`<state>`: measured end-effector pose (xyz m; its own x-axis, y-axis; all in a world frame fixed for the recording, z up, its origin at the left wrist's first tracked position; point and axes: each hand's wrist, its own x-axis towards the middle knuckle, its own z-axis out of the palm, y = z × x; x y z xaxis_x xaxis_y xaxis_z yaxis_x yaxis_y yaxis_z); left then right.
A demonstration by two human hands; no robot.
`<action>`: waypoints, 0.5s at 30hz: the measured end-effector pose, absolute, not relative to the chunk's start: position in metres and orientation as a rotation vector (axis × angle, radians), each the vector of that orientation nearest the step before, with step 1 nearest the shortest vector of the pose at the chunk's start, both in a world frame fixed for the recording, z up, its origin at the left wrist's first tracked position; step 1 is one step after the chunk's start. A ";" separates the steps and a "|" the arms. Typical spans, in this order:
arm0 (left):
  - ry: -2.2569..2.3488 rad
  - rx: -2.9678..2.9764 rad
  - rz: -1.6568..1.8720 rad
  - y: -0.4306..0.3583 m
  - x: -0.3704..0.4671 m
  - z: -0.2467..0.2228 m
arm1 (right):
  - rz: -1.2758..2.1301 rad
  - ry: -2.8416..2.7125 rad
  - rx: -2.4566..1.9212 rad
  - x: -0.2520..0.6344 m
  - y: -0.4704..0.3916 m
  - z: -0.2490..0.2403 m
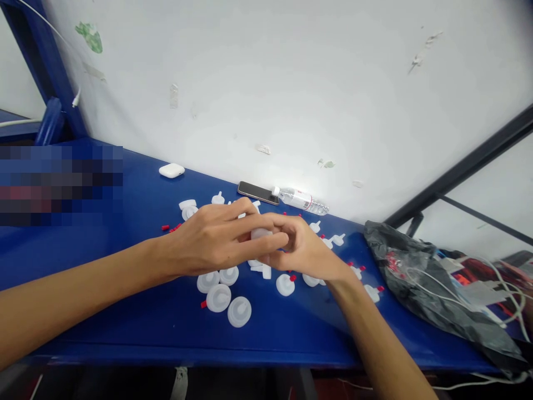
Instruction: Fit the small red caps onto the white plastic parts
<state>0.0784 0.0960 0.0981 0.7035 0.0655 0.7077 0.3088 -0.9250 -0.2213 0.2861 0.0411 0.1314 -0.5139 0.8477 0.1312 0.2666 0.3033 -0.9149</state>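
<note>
Over the middle of the blue table [137,322], my left hand [216,236] and my right hand [303,244] meet, fingers overlapping. Between them is a whitish plastic cap [261,233], partly hidden by the fingers. The fingers of both hands are closed round it. Below and beside my left hand lie several round white caps with spouts, one of them at the front [239,311]. Around my right hand are white caps fitted with red tips, such as one [285,284] just below it. Small loose red tips [165,228] lie left of my left wrist.
A white case [171,170], a dark phone [257,193] and a clear bottle [303,200] lie along the wall. At the right, a black plastic bag [441,305] holds cables and red pieces. Blue frame posts [50,61] stand at the left, near a blurred patch.
</note>
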 end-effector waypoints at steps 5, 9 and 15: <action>-0.111 -2.390 -1.163 0.099 0.082 0.097 | 1.073 -1.936 -1.083 0.281 0.044 0.126; -0.149 -2.327 -1.171 0.102 0.084 0.098 | 1.038 -1.886 -0.985 0.282 0.048 0.124; -0.409 -2.382 -1.199 0.101 0.084 0.099 | 0.666 -1.846 -1.218 0.297 0.056 0.125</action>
<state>0.0845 0.1015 0.0986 0.5804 0.0637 0.8119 0.4454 -0.8594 -0.2509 0.2969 0.0564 0.1251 -0.2082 0.9186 0.3360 0.4922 0.3953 -0.7756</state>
